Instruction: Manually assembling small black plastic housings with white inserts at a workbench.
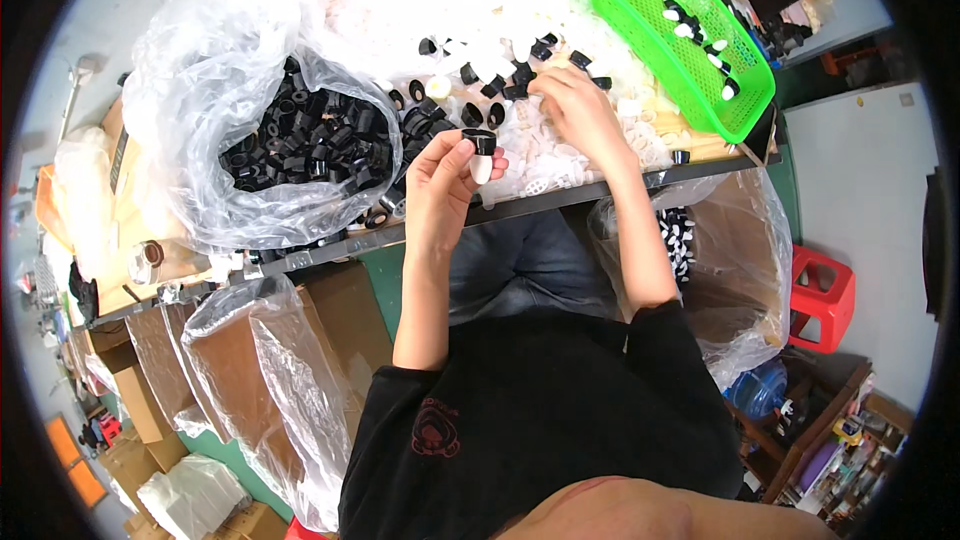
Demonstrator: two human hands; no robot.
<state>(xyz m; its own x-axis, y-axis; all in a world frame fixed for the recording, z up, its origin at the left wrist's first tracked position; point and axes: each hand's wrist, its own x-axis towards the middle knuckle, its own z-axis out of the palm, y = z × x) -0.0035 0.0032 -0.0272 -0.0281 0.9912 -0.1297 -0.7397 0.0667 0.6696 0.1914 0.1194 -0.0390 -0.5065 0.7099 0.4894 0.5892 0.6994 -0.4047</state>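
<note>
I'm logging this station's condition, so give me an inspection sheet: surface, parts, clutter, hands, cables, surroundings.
Surface: wooden tabletop, largely covered by small pieces.
Parts: loose black pieces beside a clear plastic bag holding more; green basket holding black-and-white pieces.
Clutter: white pieces spread across the tabletop.
Hands: left hand holds a black ring with a white oval piece below it; right hand at the loose black pieces, grip unclear.
Cables: nothing seen.
Surroundings: red stool at right; cardboard box below the tabletop.
</note>
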